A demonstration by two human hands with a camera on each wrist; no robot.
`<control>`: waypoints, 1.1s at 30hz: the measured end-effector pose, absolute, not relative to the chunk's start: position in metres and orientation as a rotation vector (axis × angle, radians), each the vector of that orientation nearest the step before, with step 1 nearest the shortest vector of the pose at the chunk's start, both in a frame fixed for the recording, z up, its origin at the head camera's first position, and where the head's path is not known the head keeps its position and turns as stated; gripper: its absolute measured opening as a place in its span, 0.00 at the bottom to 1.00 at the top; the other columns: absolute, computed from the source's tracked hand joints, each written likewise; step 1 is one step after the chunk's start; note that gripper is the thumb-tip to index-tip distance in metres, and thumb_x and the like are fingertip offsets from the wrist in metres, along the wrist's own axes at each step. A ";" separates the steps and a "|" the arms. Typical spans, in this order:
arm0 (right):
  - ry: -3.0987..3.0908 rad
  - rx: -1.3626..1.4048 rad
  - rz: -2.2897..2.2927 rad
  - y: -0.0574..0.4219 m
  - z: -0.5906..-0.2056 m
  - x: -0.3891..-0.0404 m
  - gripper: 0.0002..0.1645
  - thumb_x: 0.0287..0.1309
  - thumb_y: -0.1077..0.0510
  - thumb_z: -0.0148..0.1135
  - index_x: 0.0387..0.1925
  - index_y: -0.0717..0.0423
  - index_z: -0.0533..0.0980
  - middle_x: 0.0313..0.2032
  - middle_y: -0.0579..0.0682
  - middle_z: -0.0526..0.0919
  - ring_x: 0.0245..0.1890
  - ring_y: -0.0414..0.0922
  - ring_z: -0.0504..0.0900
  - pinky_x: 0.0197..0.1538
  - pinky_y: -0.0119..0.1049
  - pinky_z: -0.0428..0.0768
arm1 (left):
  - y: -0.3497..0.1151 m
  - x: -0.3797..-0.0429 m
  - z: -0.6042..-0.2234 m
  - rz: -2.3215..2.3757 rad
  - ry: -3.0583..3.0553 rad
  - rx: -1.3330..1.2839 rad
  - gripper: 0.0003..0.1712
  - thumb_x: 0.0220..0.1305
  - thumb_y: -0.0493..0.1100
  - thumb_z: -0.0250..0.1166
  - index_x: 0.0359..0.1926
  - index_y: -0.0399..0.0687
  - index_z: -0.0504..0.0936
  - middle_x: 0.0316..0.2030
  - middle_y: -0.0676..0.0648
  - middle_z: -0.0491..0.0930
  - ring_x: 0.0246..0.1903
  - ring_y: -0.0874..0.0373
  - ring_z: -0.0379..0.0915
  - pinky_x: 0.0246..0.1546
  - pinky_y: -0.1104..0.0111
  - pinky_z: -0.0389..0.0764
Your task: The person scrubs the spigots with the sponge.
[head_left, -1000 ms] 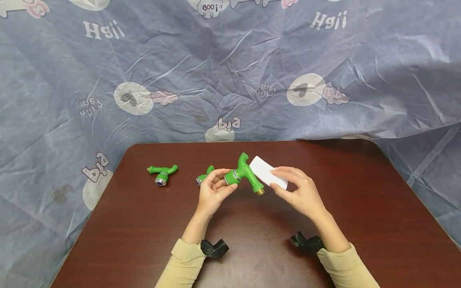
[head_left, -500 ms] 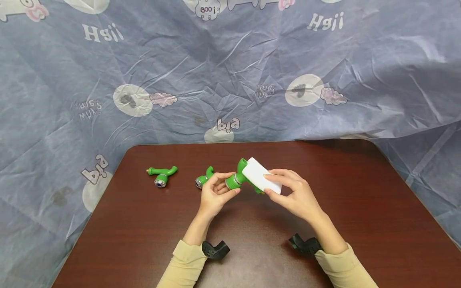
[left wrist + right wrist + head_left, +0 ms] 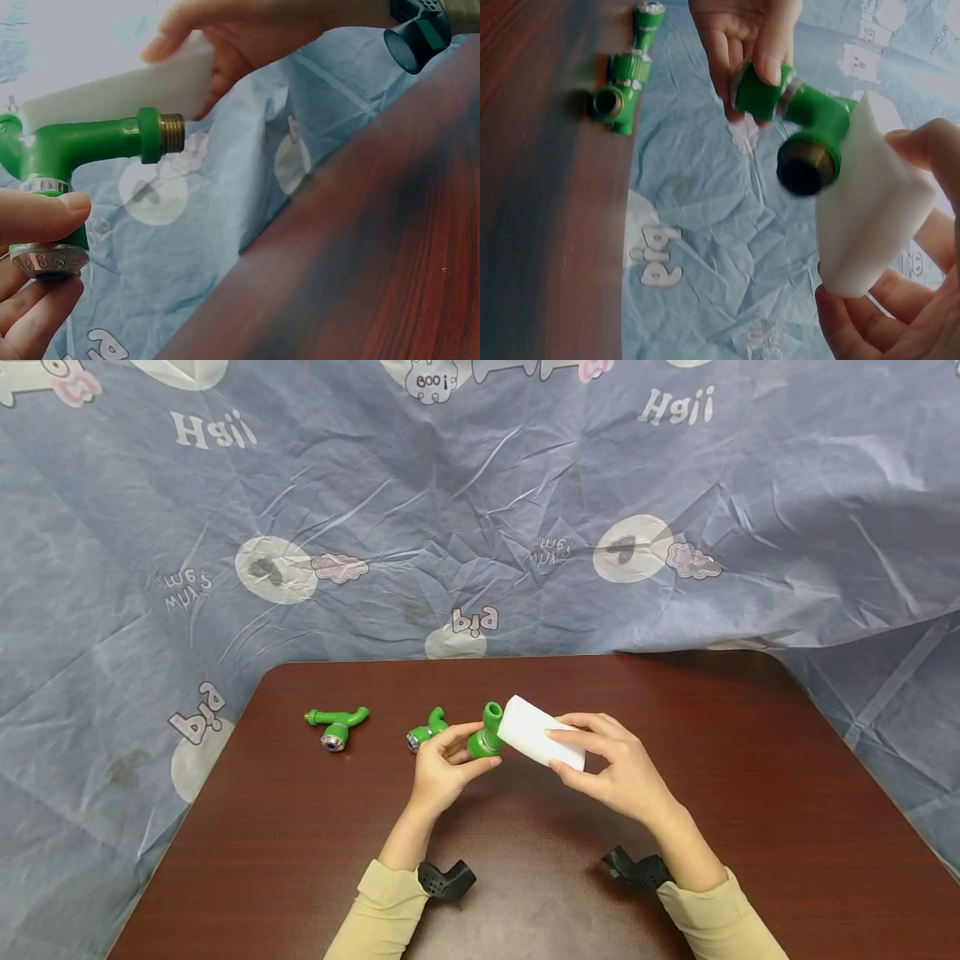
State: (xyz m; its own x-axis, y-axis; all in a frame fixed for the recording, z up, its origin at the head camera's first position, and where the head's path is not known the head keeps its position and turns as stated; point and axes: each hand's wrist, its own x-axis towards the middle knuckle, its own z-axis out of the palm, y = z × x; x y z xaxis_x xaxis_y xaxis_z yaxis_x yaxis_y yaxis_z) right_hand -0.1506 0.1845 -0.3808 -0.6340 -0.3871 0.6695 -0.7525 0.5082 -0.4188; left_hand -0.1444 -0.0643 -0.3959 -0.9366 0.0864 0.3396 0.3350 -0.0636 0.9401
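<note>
My left hand (image 3: 438, 770) pinches the ridged knob of a green tap (image 3: 489, 731), held above the table. A white sponge block (image 3: 538, 735) is gripped between the thumb and fingers of my right hand (image 3: 621, 766). The block lies along the tap's body, apparently touching it; in the head view it hides the brass threaded end. That threaded end (image 3: 172, 133) shows in the left wrist view, pointing toward the right hand. From the right wrist, the sponge (image 3: 874, 206) stands against the side of the tap (image 3: 817, 127).
Two more green taps rest on the dark red-brown table (image 3: 675, 710): one tap (image 3: 337, 727) at the far left, another tap (image 3: 426, 731) just behind the left hand and partly covered by it. A printed blue-grey cloth (image 3: 480, 510) hangs behind the table.
The sponge has come left and over the tap's body, covering its threaded end in the head view. The tap has turned, its spout mouth now facing more toward the head camera.
</note>
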 end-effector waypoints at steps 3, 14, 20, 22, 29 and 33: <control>-2.294 0.834 0.928 0.190 -0.379 -0.151 0.20 0.40 0.58 0.72 0.42 0.48 0.84 0.45 0.47 0.81 0.43 0.43 0.76 0.40 0.30 0.72 | -0.066 -0.145 -0.394 -2.133 -1.984 -0.384 0.27 0.40 0.21 0.71 0.47 0.24 0.77 0.42 0.30 0.79 0.35 0.58 0.81 0.38 0.61 0.82; -2.234 0.843 0.966 0.181 -0.379 -0.149 0.23 0.42 0.55 0.73 0.45 0.48 0.82 0.50 0.48 0.79 0.48 0.45 0.75 0.46 0.32 0.72 | -0.066 -0.151 -0.405 -2.187 -1.965 -0.275 0.29 0.39 0.21 0.72 0.48 0.27 0.78 0.41 0.34 0.80 0.35 0.61 0.79 0.37 0.66 0.82; -2.255 0.808 0.928 0.189 -0.379 -0.151 0.22 0.38 0.57 0.73 0.42 0.48 0.83 0.48 0.48 0.80 0.46 0.45 0.75 0.43 0.32 0.71 | -0.068 -0.159 -0.418 -2.173 -1.933 -0.242 0.29 0.38 0.23 0.74 0.47 0.33 0.80 0.41 0.39 0.81 0.37 0.59 0.79 0.38 0.64 0.81; -2.263 0.719 0.907 0.192 -0.379 -0.153 0.22 0.36 0.59 0.73 0.41 0.50 0.83 0.47 0.49 0.80 0.46 0.45 0.75 0.42 0.34 0.70 | -0.068 -0.160 -0.418 -2.162 -1.930 -0.233 0.29 0.38 0.24 0.75 0.47 0.33 0.80 0.40 0.40 0.81 0.37 0.60 0.79 0.38 0.64 0.81; -2.262 0.787 0.960 0.190 -0.378 -0.152 0.22 0.39 0.58 0.72 0.43 0.48 0.83 0.49 0.48 0.79 0.47 0.45 0.74 0.44 0.33 0.71 | -0.067 -0.159 -0.418 -2.188 -1.919 -0.247 0.29 0.39 0.23 0.74 0.49 0.31 0.79 0.41 0.39 0.81 0.37 0.60 0.78 0.37 0.64 0.81; -2.276 0.749 0.915 0.191 -0.378 -0.153 0.22 0.38 0.58 0.73 0.42 0.49 0.83 0.48 0.48 0.79 0.46 0.45 0.74 0.43 0.34 0.71 | -0.067 -0.160 -0.418 -2.184 -1.897 -0.245 0.28 0.40 0.23 0.74 0.48 0.31 0.79 0.39 0.38 0.81 0.35 0.60 0.78 0.34 0.70 0.80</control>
